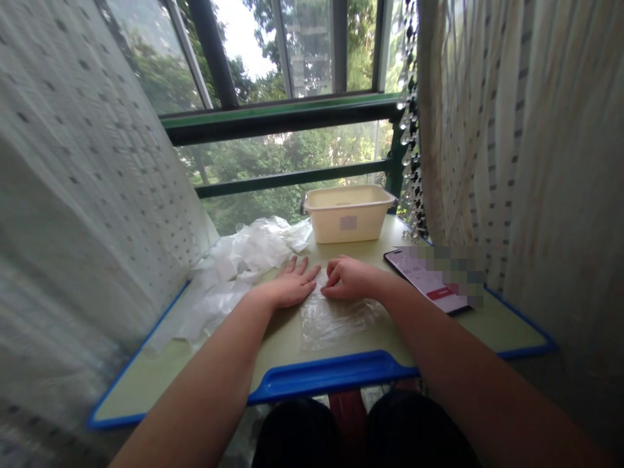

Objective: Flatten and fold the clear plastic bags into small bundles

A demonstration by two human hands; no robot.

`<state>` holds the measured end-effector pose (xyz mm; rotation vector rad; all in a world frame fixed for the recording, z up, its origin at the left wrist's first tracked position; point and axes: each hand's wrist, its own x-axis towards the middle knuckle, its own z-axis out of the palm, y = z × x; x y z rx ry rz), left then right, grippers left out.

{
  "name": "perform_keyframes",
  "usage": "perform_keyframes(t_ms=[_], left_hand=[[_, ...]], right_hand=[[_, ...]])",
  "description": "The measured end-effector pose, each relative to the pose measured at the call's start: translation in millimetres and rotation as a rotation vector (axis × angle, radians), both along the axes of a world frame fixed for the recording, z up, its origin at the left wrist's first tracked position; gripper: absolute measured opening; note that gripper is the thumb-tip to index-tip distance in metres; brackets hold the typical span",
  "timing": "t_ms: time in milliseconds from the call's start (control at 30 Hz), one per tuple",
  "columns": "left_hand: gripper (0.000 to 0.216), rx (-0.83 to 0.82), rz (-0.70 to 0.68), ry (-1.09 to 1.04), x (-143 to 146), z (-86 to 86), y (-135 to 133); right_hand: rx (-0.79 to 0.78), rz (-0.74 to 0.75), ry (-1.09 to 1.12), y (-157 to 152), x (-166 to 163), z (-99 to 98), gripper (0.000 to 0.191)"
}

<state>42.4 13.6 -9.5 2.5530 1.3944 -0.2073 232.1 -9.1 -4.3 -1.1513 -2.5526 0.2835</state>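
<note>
A clear plastic bag (334,325) lies flat and crinkled on the small table (283,341) in front of me. My left hand (295,284) rests palm down at the bag's upper left edge, its fingers spread. Over the bag's upper part, my right hand (344,278) is bent with thumb and fingertips drawn together at the plastic. What those fingertips pinch, if anything, is too small to make out. To the left of my left hand spreads a loose heap of white, translucent plastic bags (244,257).
A cream plastic basket (348,218) with a small label stands at the table's back. A phone (419,276) lies at the right, partly blurred out. Blue edging with a raised lip (336,374) borders the table. Curtains (121,143) hang on both sides, and a window is behind.
</note>
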Motion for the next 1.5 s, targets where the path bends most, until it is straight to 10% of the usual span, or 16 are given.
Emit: perform_keyframes(t_ms=[133, 333, 600, 800, 1000, 1333, 1500], left_hand=[[0.056, -0.014, 0.007, 0.015, 0.8, 2.6, -2.0], [0.056, -0.001, 0.007, 0.028, 2.9, 7.3, -7.4], [0.063, -0.005, 0.028, 0.02, 2.8, 8.3, -8.9], [0.067, 0.193, -0.052, -0.106, 7.1, 0.4, -7.4], [0.026, 0.351, -0.17, -0.265, 11.6, 5.2, -6.0], [0.038, 0.483, -0.112, -0.357, 11.1, 11.1, -10.3], [0.03, 0.47, -0.303, -0.47, 23.9, 19.0, -32.1]], right_hand=[[-0.093, 0.013, 0.087, -0.3, 5.5, 9.8, 0.029], [-0.191, -0.367, -0.003, 6.5, 32.1, 18.0, 0.028], [-0.462, -0.362, -0.054, 5.5, 41.3, 17.3, 0.029], [-0.462, -0.415, -0.051, 4.5, 40.5, 17.6, 0.028], [-0.365, -0.41, -0.097, 7.2, 38.0, 12.7, 0.02], [-0.052, -0.556, -0.081, 10.1, 36.2, 16.5, 0.029], [-0.414, -0.719, -0.231, -7.6, 44.0, 34.7, 0.042]])
